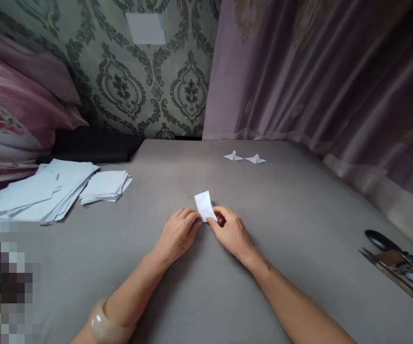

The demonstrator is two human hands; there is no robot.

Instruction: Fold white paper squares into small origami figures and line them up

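A small folded piece of white paper [205, 205] stands tilted up between my two hands, over the middle of the grey tabletop [177, 296]. My left hand [180, 231] pinches its lower left corner between thumb and fingers. On the other side, my right hand [232, 229] grips the lower right edge, its thumb in front and its fingers curled behind. The paper's back and part of the right fingertips are hidden. Two folded white paper shapes with pointed ends, a left one [233, 156] and a right one [256, 159], sit farther back.
To the left lie a pile of large white sheets [45, 191] and a stack of smaller paper pieces [104, 185]. A black flat item [95, 145] is behind them. Scissors [388, 272] and other blurred tools lie at the right edge. A curtain [263, 71] borders the back right.
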